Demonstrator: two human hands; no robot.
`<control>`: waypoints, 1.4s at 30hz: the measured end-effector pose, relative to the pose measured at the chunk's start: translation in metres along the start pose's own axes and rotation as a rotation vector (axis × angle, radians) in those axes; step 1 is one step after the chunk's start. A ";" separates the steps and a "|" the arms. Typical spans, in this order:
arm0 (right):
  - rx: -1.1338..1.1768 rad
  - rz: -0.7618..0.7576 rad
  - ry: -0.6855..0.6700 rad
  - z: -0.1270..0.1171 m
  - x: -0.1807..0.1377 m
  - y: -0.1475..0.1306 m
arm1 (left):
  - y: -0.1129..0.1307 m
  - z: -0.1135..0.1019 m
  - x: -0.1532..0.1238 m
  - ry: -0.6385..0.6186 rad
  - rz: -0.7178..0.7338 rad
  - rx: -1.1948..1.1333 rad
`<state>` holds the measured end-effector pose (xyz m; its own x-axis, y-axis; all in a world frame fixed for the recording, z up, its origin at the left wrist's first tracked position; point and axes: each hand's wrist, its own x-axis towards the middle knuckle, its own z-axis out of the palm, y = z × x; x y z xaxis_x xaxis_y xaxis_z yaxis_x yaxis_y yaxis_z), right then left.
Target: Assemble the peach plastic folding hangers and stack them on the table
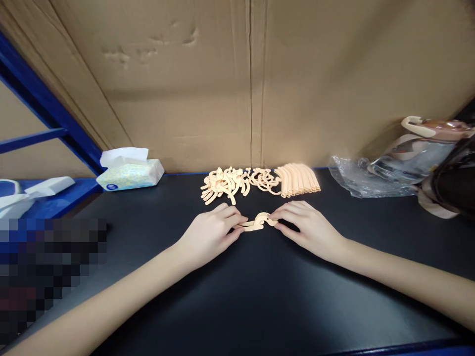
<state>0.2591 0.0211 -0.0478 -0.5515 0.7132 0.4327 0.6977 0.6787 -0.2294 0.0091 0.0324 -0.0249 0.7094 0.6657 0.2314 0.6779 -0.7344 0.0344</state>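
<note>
On the table (260, 296): a smooth, matte black top with a faint sheen lay under everything, with blue along its near edge.
hooked piece (258, 222): a small, pale peach plastic part, flat and curled like a hook, lay low over the table, midway between the two hands; whether it was one part or two overlapped could not be told.
left hand (213, 232): it was closed in a pinch, thumb and fingertips gripping the left end of the hooked piece, knuckles up.
right hand (308, 225): it was likewise pinched on the right end, fingers bent and touching the part.
loose heap (222, 183): tangled peach hooks of the same plastic lay just beyond the hands.
neat row (299, 179): straight-sided peach parts were stacked side by side, to the right of the heap.
tissue pack (129, 170): soft and printed, with a white sheet sticking up, it sat far left.
plastic bag (349, 180): clear and crumpled, it lay far right.
cardboard wall (185, 74): brown, creased and dented, it stood behind everything.
</note>
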 end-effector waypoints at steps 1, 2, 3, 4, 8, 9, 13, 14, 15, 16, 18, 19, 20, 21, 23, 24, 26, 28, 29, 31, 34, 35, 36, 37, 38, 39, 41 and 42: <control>0.003 0.002 -0.003 0.000 0.000 0.000 | 0.000 0.000 0.000 0.003 0.003 0.004; 0.004 0.003 -0.005 0.000 0.000 0.000 | 0.001 0.000 0.000 0.008 0.005 0.007; 0.004 0.003 -0.006 0.000 0.000 0.001 | 0.001 0.000 0.000 0.011 0.005 0.009; 0.003 0.003 -0.007 0.000 0.000 0.001 | 0.001 0.001 0.000 0.014 0.004 0.009; 0.002 0.001 -0.004 0.000 0.000 0.001 | 0.002 0.000 0.000 0.027 0.000 0.008; 0.003 -0.001 0.000 0.000 0.000 0.001 | 0.002 0.000 0.001 0.028 -0.003 0.009; 0.006 -0.004 0.009 0.000 0.000 0.001 | 0.003 -0.001 0.001 0.017 -0.012 0.010; 0.006 -0.004 0.008 0.000 0.000 0.000 | 0.003 -0.001 0.000 0.015 -0.010 0.009; 0.006 -0.004 0.008 0.000 0.000 0.000 | 0.003 -0.001 0.000 0.015 -0.006 0.009; 0.005 -0.006 0.009 0.000 0.001 0.000 | 0.002 0.000 0.000 0.017 -0.001 0.009; 0.005 -0.007 0.013 0.000 0.001 0.000 | 0.002 0.000 0.000 0.023 0.009 0.013; 0.005 -0.006 0.016 -0.001 0.001 0.000 | 0.002 0.000 0.000 0.025 0.014 0.016; 0.006 -0.005 0.019 -0.001 0.001 -0.001 | 0.002 0.000 0.000 0.026 0.018 0.018; 0.005 -0.004 0.023 -0.001 0.001 -0.001 | 0.002 0.000 0.000 0.028 0.020 0.019; -0.004 -0.002 0.031 -0.001 0.001 -0.003 | 0.001 0.000 0.000 0.029 0.022 0.020; -0.011 -0.001 0.036 -0.001 0.001 -0.003 | 0.000 0.000 0.000 0.032 0.023 0.025; -0.033 0.001 0.050 -0.002 0.001 -0.004 | -0.003 -0.002 0.000 0.045 0.031 0.069; -0.056 -0.002 0.070 -0.005 0.002 -0.003 | -0.009 -0.003 0.000 0.053 0.036 0.149; -0.071 -0.002 0.084 -0.007 0.003 -0.002 | -0.013 -0.005 0.000 0.054 0.036 0.186; -0.110 0.001 0.105 -0.014 0.007 0.002 | -0.020 -0.007 0.000 0.045 0.026 0.233; -0.205 0.046 0.086 -0.025 0.019 0.015 | -0.030 -0.009 0.000 0.015 0.006 0.257; -0.238 0.075 0.063 -0.028 0.025 0.021 | -0.032 -0.009 0.000 0.002 0.000 0.264; -0.271 0.108 0.041 -0.030 0.031 0.027 | -0.034 -0.009 0.000 -0.010 -0.006 0.268; -0.283 0.129 0.031 -0.031 0.038 0.034 | -0.036 -0.008 0.000 -0.021 -0.012 0.271; -0.287 0.141 0.026 -0.030 0.045 0.040 | -0.037 -0.008 0.000 -0.032 -0.018 0.270; -0.289 0.151 0.019 -0.029 0.052 0.046 | -0.038 -0.007 0.001 -0.043 -0.026 0.267; -0.294 0.176 0.007 -0.024 0.066 0.055 | -0.039 -0.006 0.002 -0.063 -0.041 0.250; -0.297 0.188 0.000 -0.021 0.072 0.058 | -0.040 -0.005 0.002 -0.070 -0.051 0.239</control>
<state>0.2695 0.1081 -0.0113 -0.4012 0.8206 0.4070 0.8894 0.4553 -0.0414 -0.0172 0.0625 -0.0208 0.6794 0.7146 0.1666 0.7333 -0.6531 -0.1889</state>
